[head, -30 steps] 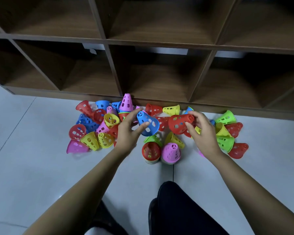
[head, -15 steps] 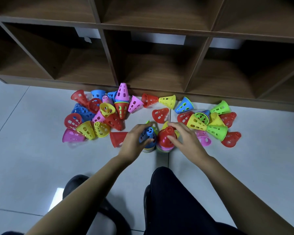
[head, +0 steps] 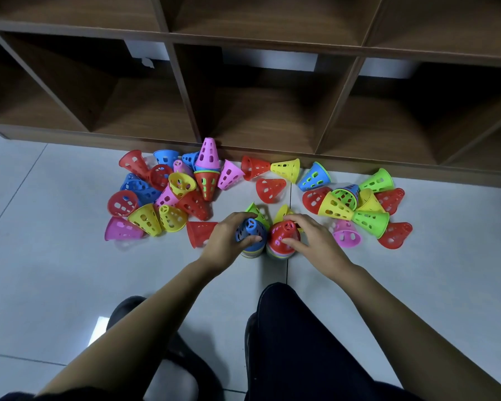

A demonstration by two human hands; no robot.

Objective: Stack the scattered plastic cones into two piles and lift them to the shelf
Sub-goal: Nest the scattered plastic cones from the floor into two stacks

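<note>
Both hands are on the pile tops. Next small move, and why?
Probably free the left hand and reach for the loose red cone beside it: its blue cone looks seated on the pile, like the right hand's capping red cone.

The cones (head: pixel 278 190) are smooth, shiny plastic with holes. The shelf (head: pixel 261 44) is brown wood, not shiny. The floor (head: pixel 55 270) is smooth, glossy grey tile.

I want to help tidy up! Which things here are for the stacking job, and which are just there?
For the job:
left hand gripping the blue-topped pile
right hand gripping the red-topped pile
scattered cones
shelf

Just there:
floor tiles
dark trouser leg
dark shoe
</note>
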